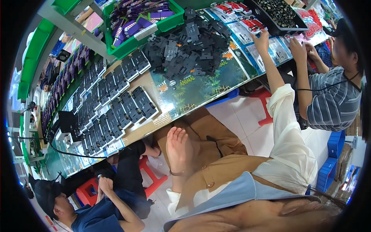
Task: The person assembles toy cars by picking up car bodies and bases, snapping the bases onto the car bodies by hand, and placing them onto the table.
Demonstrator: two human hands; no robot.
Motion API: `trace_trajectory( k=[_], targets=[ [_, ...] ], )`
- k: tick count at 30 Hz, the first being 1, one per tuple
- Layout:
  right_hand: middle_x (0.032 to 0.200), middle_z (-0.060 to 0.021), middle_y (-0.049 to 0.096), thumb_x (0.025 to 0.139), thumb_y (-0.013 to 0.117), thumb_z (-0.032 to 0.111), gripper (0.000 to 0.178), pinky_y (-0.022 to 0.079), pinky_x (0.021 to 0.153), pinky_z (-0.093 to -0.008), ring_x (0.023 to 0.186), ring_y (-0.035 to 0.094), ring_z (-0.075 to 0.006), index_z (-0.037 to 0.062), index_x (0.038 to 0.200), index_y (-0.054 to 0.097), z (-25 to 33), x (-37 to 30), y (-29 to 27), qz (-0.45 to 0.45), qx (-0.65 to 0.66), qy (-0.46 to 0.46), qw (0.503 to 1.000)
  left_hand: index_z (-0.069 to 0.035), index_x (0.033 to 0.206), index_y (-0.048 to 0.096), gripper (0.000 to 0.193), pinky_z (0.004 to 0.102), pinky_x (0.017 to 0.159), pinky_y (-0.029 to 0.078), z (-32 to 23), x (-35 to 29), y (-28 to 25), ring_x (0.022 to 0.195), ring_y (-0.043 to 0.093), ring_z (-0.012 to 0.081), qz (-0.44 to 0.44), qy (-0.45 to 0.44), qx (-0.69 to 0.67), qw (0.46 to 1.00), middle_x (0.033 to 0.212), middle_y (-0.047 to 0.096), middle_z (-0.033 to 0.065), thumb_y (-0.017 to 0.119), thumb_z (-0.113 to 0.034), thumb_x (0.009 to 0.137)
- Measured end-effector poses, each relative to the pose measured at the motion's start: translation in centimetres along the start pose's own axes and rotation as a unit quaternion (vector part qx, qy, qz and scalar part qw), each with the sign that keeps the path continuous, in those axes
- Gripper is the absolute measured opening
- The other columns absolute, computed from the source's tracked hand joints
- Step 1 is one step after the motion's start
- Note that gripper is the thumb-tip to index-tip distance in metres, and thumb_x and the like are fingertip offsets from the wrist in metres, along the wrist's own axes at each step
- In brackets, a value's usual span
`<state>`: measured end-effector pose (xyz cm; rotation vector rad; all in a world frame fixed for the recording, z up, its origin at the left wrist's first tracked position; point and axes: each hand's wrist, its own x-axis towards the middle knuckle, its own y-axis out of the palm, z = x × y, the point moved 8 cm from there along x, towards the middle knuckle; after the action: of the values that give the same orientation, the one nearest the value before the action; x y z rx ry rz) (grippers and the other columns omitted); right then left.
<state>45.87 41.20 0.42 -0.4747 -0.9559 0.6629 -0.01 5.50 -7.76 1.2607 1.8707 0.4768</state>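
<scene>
My right hand [261, 41] reaches out over the table, thumb and fingers apart. Its fingertips are at the near edge of a red and white toy car [252, 24]; whether they touch it I cannot tell. Further red toy cars [232, 7] lie beyond it, on blue-and-white printed sheets [239, 32]. Low in front of me, below the table edge, my left hand [179, 149] is raised over my brown apron, palm showing, fingers extended and nothing in it.
Loose black plastic parts [189, 42] are heaped on the table [201, 91]. Left are rows of black-and-white units [116, 104] and a green bin [164, 25] of purple pieces. A black tray [280, 17] holds small parts. Co-workers sit at both sides; red stools [264, 106] stand below.
</scene>
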Motion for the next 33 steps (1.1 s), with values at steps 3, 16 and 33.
trace_trajectory(
  k=[3, 16, 33],
  targets=[
    [0.105, -0.0176, 0.054, 0.065, 0.078, 0.034, 0.066, 0.045, 0.079, -0.0388, 0.094, 0.055, -0.0311, -0.0009, 0.111, 0.045, -1.5, 0.7, 1.4, 0.039, 0.064, 0.038, 0.996, -0.006, 0.114, 0.052, 0.031, 0.0380, 0.092, 0.042, 0.5, 0.3, 1.3, 0.104, 0.052, 0.0223, 0.014, -0.005, 0.009, 1.000, 0.108, 0.056, 0.0071, 0.044, -0.027, 0.092],
    [0.096, -0.0115, 0.052, 0.063, 0.082, 0.030, 0.062, 0.048, 0.067, -0.0282, 0.076, 0.055, -0.0173, -0.0032, 0.105, 0.051, -0.6, 0.4, -1.1, 0.000, 0.147, -0.027, 0.989, -0.003, 0.111, 0.049, 0.026, 0.0327, 0.088, 0.042, 1.6, 0.8, 6.4, 0.100, 0.053, 0.0195, 0.036, -0.038, 0.039, 0.998, 0.104, 0.055, 0.0090, 0.041, -0.021, 0.094],
    [0.108, -0.0096, 0.040, 0.066, 0.077, 0.001, 0.053, 0.047, 0.085, -0.0296, 0.100, 0.050, -0.0175, 0.0042, 0.100, 0.036, 22.5, -28.8, -12.0, 0.279, 0.587, -0.048, 0.758, -0.010, 0.138, 0.029, 0.056, 0.0446, 0.107, 0.027, 0.7, 2.4, 13.1, 0.129, 0.032, 0.0340, 0.140, 0.032, -0.192, 0.971, 0.141, 0.032, 0.0127, 0.019, -0.046, 0.096]
  ],
)
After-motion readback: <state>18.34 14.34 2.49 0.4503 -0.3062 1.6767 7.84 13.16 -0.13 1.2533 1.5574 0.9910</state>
